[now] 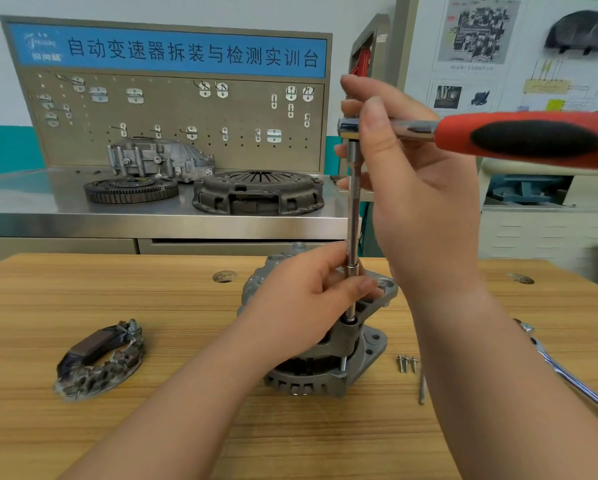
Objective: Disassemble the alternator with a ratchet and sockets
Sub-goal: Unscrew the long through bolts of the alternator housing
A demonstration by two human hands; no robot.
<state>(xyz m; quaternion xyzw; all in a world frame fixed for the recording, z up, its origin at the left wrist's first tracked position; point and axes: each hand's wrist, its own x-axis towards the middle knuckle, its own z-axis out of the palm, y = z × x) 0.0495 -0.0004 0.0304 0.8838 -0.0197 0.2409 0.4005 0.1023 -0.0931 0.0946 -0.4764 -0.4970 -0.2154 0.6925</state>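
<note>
Two hands: both on the tool.
Right hand (pixel 415 181): fingers curled round ratchet (pixel 519 135) head; red handle points right.
Left hand (pixel 308 301): pinches extension bar (pixel 353 216) low down.
Axis: bar upright, directly below right grip, entering alternator (pixel 325 374) at its right edge.
Alternator: on wooden bench (pixel 152 427), centre, near.

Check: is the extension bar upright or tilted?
Upright: the extension bar runs straight down from the ratchet to the alternator; the left hand pinches it low, the right hand grips the ratchet.
</note>
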